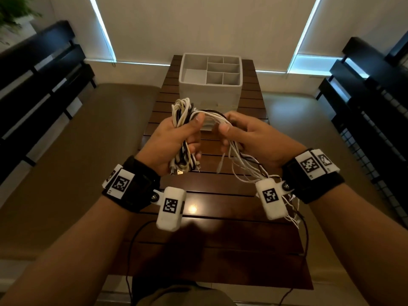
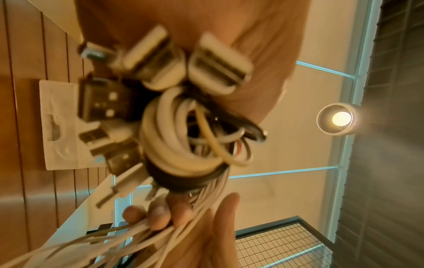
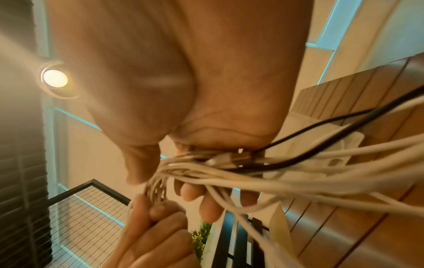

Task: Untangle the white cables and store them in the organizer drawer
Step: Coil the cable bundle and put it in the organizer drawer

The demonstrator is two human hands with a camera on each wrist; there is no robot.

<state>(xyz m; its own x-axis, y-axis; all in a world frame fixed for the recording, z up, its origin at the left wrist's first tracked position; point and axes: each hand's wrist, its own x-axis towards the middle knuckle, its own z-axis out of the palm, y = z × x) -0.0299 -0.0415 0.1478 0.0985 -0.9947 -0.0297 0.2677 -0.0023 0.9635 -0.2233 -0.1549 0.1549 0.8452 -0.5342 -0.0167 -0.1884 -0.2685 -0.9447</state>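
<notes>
A tangle of white and black cables [image 1: 184, 120] hangs between both hands above the slatted wooden table [image 1: 220, 195]. My left hand [image 1: 176, 138] grips the coiled bundle, with USB plugs [image 2: 160, 59] sticking out below the palm. My right hand [image 1: 242, 133] pinches several loose white strands [image 3: 252, 177] that trail down past the wrist. The white organizer drawer [image 1: 210, 85], divided into several compartments, stands just beyond the hands at the table's far end. Its compartments look bare.
Dark benches [image 1: 44, 85] flank the table on the left and on the right [image 1: 364, 96]. A thin black wire [image 1: 132, 250] loops over the near table edge. A ceiling lamp [image 2: 339, 118] glares in both wrist views.
</notes>
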